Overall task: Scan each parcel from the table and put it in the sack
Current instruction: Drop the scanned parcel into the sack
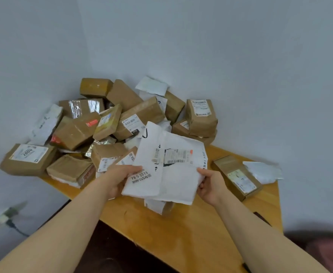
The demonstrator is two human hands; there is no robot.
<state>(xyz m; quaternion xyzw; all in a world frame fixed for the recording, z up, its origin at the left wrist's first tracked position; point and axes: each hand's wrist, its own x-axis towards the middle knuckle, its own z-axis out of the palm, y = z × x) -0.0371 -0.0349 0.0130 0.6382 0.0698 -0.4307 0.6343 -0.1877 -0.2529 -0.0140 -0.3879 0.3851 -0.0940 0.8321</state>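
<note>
White mailer lifted, label up.
At frame centre, the left hand and right hand gripped the flat white plastic mailer bag by its edges above the wooden table, barcode probably turned up for scanning.

Open counter lies at 6 o'clock, between the two forearms — the widest free lane, bare wood to the near edge. From 9 to 12 o'clock a heap of brown boxes fills the corner, packed against the walls. At 1 o'clock two stacked boxes stand by the wall. At 3 o'clock a long brown box and a crumpled white bag lie touching; bare wood shows nearer than them. The white mailer, gripped by the left hand and right hand, overhangs a small parcel — blocking the spot below.
</note>
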